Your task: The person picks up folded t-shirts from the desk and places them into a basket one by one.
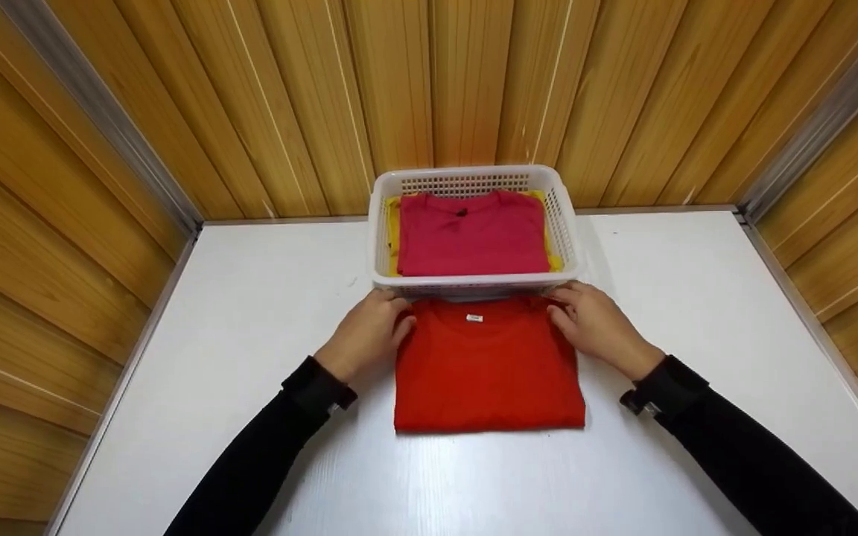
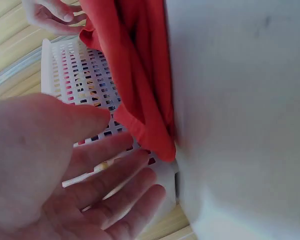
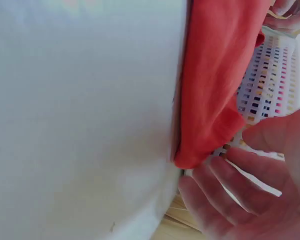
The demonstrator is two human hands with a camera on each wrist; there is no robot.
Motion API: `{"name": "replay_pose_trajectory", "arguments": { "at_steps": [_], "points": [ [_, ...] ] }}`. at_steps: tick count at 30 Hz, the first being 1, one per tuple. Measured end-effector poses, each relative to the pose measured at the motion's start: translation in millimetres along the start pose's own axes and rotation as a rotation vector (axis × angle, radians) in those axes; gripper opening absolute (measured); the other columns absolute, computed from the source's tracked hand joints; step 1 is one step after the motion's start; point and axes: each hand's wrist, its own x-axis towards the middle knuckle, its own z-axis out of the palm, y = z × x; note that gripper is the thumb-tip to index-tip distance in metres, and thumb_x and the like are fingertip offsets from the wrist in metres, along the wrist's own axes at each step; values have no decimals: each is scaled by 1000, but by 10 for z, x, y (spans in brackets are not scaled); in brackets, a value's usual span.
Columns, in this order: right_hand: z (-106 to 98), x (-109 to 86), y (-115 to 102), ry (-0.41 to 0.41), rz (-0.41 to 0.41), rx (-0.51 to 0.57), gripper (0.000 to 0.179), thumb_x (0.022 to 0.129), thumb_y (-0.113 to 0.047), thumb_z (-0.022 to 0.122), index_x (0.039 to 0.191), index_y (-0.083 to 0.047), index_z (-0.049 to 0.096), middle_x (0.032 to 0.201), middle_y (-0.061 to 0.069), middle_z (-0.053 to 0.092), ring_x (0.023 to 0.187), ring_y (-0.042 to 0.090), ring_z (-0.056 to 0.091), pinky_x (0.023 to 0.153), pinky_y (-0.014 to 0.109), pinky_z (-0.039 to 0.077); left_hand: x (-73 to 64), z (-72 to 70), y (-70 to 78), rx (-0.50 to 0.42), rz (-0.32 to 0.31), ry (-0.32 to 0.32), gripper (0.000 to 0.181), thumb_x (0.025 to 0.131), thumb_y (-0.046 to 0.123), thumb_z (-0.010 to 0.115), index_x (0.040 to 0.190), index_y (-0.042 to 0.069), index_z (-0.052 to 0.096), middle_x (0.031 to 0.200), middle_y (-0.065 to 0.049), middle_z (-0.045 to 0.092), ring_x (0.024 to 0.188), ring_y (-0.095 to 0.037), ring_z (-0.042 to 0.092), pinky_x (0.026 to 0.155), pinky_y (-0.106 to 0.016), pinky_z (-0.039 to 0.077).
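A folded red T-shirt (image 1: pixel 488 372) lies flat on the white table, its neckline with a small white label toward the basket. My left hand (image 1: pixel 371 331) is at its upper left corner, and my right hand (image 1: pixel 599 327) is at the upper right corner. In the left wrist view the left fingers (image 2: pixel 117 175) are nearly straight, with the thumb apart from them and the tips right at the red cloth. The right fingers (image 3: pixel 235 185) look much the same in the right wrist view, spread loosely beside the shirt's corner.
Just beyond the shirt stands a white plastic basket (image 1: pixel 474 281) with a folded pink shirt (image 1: pixel 474 238) on top of yellow cloth (image 1: pixel 393 227). Wood-patterned panels (image 1: pixel 466 82) wall in the white table (image 1: pixel 272 298) at the back and both sides.
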Motion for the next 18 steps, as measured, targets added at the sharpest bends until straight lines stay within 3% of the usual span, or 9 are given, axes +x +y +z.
{"name": "replay_pose_trajectory", "arguments": {
  "at_steps": [5, 10, 14, 18],
  "points": [
    [84, 94, 14, -52, 12, 20, 33, 106, -12, 69, 135, 5, 73, 138, 26, 73, 133, 48, 65, 116, 64, 50, 102, 97, 5, -9, -13, -26, 31, 109, 19, 70, 134, 0, 73, 125, -18, 78, 118, -38, 71, 108, -52, 60],
    [185, 120, 7, -56, 8, 12, 38, 105, -7, 70, 140, 7, 71, 145, 27, 69, 137, 50, 62, 120, 65, 48, 141, 183, 21, 28, 18, 5, 28, 107, 15, 72, 129, -2, 73, 123, -20, 76, 118, -40, 71, 105, -52, 60],
    [222, 122, -19, -49, 0, -27, 36, 104, -6, 70, 136, 10, 71, 139, 30, 70, 129, 51, 65, 116, 64, 51, 155, 200, 38, 50, 33, 26, 27, 105, 14, 74, 125, -3, 75, 119, -20, 74, 116, -39, 70, 104, -52, 61],
    [224, 142, -63, -58, -19, -71, 23, 103, -5, 68, 120, 9, 75, 120, 28, 75, 115, 49, 68, 107, 63, 55, 167, 203, 54, 74, 27, 30, 20, 104, 14, 75, 115, -3, 76, 111, -20, 74, 109, -40, 71, 99, -52, 61]
  ]
}}
